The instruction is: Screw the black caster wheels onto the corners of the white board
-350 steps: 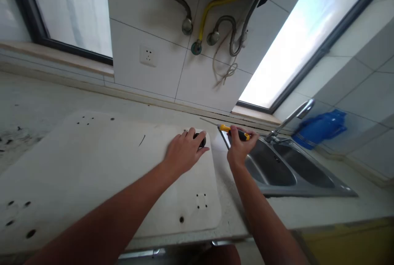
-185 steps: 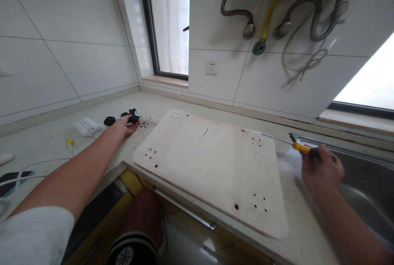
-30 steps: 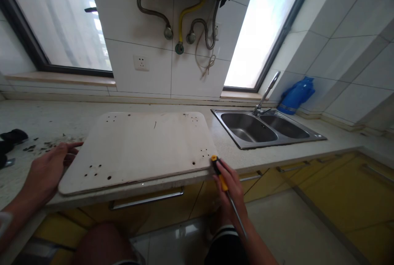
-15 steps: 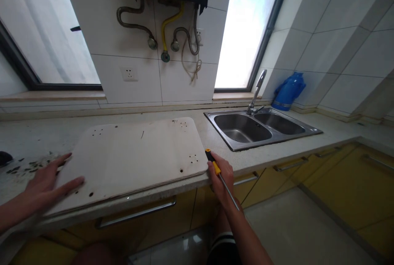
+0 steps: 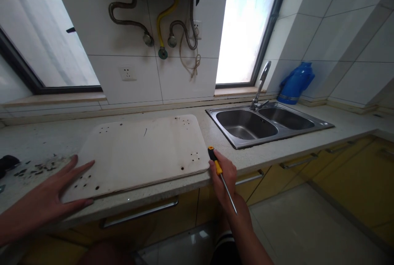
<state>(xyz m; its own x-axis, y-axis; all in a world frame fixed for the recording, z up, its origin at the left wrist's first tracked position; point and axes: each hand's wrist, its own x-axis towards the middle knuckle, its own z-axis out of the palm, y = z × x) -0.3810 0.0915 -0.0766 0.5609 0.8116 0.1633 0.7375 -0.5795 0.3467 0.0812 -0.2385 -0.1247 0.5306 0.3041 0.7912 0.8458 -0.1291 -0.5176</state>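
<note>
A pale board [image 5: 141, 154] with rounded corners and small dark holes near its corners lies flat on the countertop, along the front edge. My left hand [image 5: 58, 191] rests at its left end, fingers spread over the corner. In my right hand [image 5: 223, 174], beside the board's right front corner, is a screwdriver [image 5: 218, 167] with a yellow and black handle. Its metal shaft points down and back toward my forearm. Dark scraps [image 5: 38, 168] are scattered on the counter left of the board.
A double steel sink [image 5: 273, 133] with a tap [image 5: 260, 86] is set into the counter on the right. A blue jug-like container [image 5: 295, 84] leans near the wall corner. A black object [image 5: 8, 164] lies at far left. Yellow cabinets with bar handles [image 5: 141, 211] run below.
My left hand has shifted at the board's left end, its thumb now lower by the front edge and the corner holes showing. The right hand still holds the screwdriver. The view has turned slightly.
</note>
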